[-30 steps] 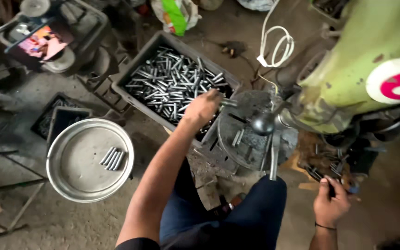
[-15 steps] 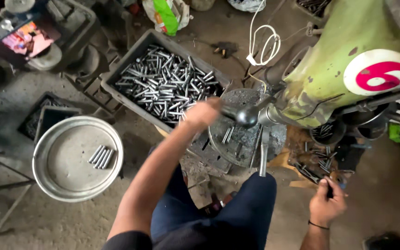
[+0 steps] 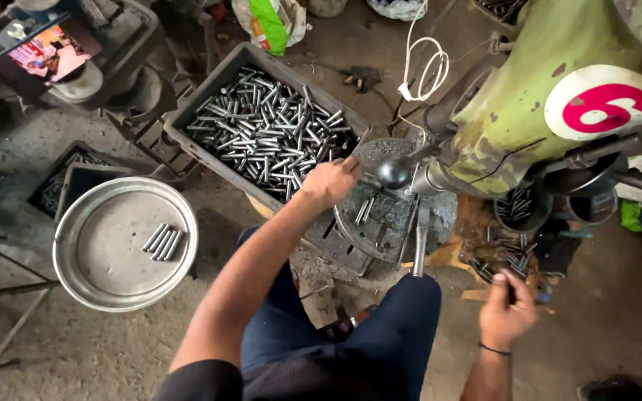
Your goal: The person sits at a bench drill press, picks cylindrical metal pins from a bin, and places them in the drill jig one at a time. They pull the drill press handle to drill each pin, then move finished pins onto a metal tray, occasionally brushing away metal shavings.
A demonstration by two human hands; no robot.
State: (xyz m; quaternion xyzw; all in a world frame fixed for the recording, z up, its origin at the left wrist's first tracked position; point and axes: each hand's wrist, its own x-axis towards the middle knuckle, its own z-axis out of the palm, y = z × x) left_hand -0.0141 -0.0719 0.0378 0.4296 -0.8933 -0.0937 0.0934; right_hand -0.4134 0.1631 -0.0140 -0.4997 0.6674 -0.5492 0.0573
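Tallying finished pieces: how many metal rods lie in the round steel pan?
4 rods, side by side, slightly right of the round pan's middle; none seem hidden.

A dusty concrete floor is carrying everything here. A grey crate full of metal pins is sitting on it, up near the green machine. To the crate's left, a round metal pan is lying on the floor, holding a few pins side by side. Behind the pan, a dark tray is resting low on the ground. More loose pins are lying scattered by the machine's base, with wood scraps beside them.
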